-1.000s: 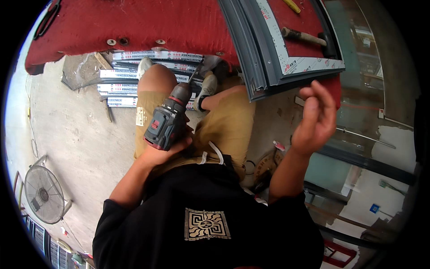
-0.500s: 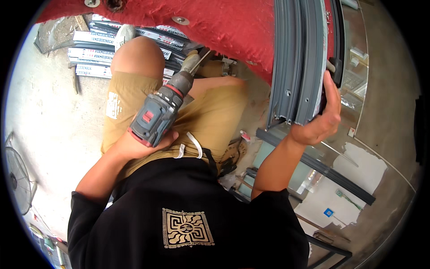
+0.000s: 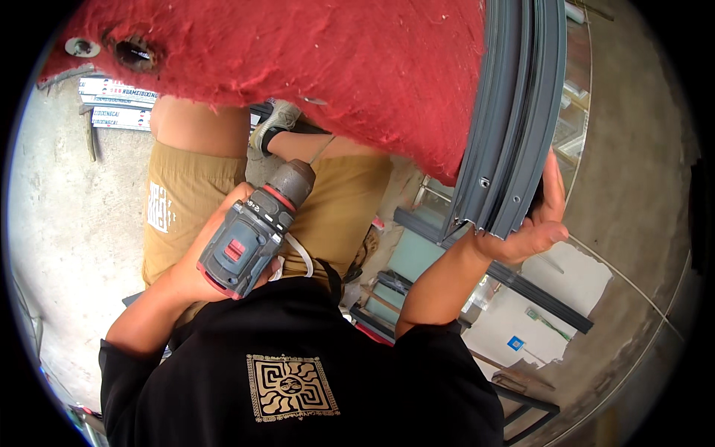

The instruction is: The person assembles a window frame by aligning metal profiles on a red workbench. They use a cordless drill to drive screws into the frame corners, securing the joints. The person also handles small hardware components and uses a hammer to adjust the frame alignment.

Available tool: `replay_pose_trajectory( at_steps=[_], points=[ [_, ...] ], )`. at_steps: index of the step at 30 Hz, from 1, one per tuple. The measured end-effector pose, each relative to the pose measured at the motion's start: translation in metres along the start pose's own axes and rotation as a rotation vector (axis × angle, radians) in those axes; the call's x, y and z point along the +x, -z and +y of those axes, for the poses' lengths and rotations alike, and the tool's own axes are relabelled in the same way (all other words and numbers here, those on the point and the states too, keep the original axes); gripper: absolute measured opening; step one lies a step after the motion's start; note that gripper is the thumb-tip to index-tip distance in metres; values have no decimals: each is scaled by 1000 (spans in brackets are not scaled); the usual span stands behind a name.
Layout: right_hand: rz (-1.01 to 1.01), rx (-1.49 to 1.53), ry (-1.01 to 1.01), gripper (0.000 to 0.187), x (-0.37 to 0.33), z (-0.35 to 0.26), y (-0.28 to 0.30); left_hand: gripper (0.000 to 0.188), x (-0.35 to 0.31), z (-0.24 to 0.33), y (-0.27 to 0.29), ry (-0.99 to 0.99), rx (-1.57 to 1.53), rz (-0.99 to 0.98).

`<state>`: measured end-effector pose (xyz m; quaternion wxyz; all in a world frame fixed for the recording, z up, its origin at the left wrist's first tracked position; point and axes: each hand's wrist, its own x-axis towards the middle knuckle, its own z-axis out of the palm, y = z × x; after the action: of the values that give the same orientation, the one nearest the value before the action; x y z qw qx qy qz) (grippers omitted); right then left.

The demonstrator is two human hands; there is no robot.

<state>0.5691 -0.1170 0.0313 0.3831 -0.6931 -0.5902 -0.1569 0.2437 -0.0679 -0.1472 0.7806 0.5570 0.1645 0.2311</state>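
My left hand (image 3: 202, 257) is closed round the body of a grey and black cordless drill (image 3: 246, 242) with red trim. The drill hangs over my lap, its long thin bit pointing up and away, apart from the grey profiles. On the right, grooved dark grey metal profiles (image 3: 514, 112) lie side by side on a red fabric-covered surface (image 3: 335, 59), their cut ends toward me. Small holes show near those ends. My right hand (image 3: 532, 223) grips the near end from the right side, with its fingers up along the edge and partly hidden.
White-labelled profiles (image 3: 123, 115) lie on the floor at the far left. Lower right are more dark profiles (image 3: 544, 298), a glass pane (image 3: 417, 261), a white patch (image 3: 573, 276) and a black frame (image 3: 529, 410). The red surface has a hole (image 3: 135, 54) and metal discs (image 3: 82, 48).
My view has shifted, so the red surface and profiles reach lower. The drill has come nearer my body, down and to the left. My right hand stays at the profiles' end.
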Motion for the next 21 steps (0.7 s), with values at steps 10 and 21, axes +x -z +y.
replay_pose_trajectory(
  at_steps=[10, 21],
  points=[
    [90, 0, 37, 68, 18, -8, -20, 64, -22, -15, 3, 32, 375, -105],
    [22, 3, 221, 34, 24, 0, -10, 52, -23, -2, -9, 397, 4, 57]
  ],
)
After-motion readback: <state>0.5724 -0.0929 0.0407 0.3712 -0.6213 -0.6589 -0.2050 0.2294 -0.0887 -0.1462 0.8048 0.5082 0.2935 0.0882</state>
